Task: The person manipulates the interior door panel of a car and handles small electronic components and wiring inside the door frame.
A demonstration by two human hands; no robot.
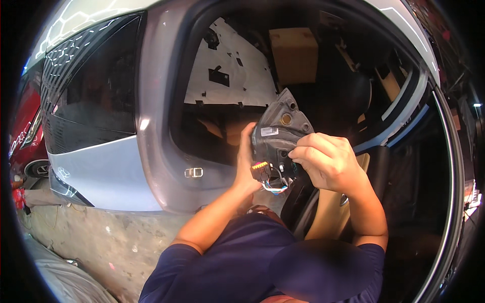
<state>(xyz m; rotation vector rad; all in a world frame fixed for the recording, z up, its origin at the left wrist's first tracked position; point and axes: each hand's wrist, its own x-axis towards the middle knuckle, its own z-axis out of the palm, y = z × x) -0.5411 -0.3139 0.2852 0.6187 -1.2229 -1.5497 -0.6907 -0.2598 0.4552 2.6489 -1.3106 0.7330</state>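
A dark grey triangular car side mirror base (pixel 277 121) is held up in front of my chest, its pointed end away from me. It has several round holes and a white label. My left hand (pixel 246 159) wraps around its left edge, fingers mostly hidden behind it. A black connector (pixel 261 171) with orange-yellow pins and a short bundle of coloured wires (pixel 274 190) hang at its near end, beside my left palm. My right hand (pixel 327 157) is closed in a pinch at the base's lower right, close to a hole. What its fingertips pinch is hidden.
Ahead is an open car doorway (pixel 166 101), with a metal latch striker (pixel 193 172) on its sill. Inside are a white panel (pixel 227 68) and a cardboard box (pixel 294 53). A tan door trim (pixel 328 217) is at right. A red car (pixel 25 131) stands far left.
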